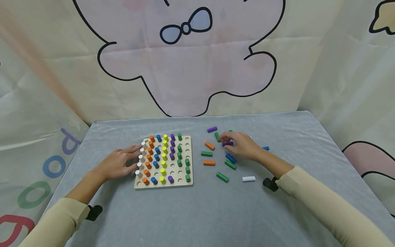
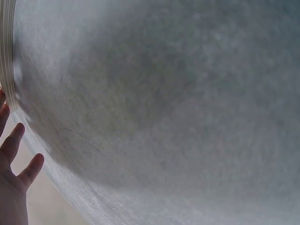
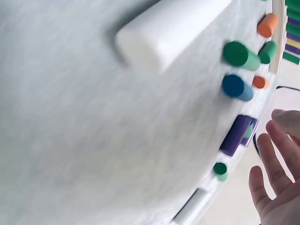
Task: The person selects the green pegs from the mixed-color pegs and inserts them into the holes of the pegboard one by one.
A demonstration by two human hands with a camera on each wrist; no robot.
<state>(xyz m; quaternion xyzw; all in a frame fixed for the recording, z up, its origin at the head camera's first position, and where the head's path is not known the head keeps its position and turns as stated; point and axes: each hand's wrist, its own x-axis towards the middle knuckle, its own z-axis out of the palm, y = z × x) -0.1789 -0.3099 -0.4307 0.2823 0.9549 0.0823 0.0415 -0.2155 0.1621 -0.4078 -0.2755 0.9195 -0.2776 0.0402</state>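
A cream wooden pegboard (image 1: 187,140) stands on the table, holding columns of white, orange, blue, yellow, purple and green pegs. My left hand (image 1: 120,163) lies along its left edge, fingers extended beside the white pegs; in the left wrist view, the fingers of this hand (image 2: 14,164) are spread. Among loose pegs to the right, my right hand (image 1: 242,145) hovers with thumb and fingers around a purple peg (image 1: 227,143). In the right wrist view, that purple peg (image 3: 236,135) lies on the cloth, apart from the loosely bent fingers of the hand (image 3: 281,173).
Loose pegs lie right of the board, including an orange peg (image 1: 209,163), a green peg (image 1: 222,177), a blue peg (image 1: 230,158) and a white peg (image 1: 248,179). Another purple peg (image 1: 212,129) lies farther back. A grey cloth (image 1: 197,212) covers the table; a printed curtain (image 1: 185,68) hangs behind.
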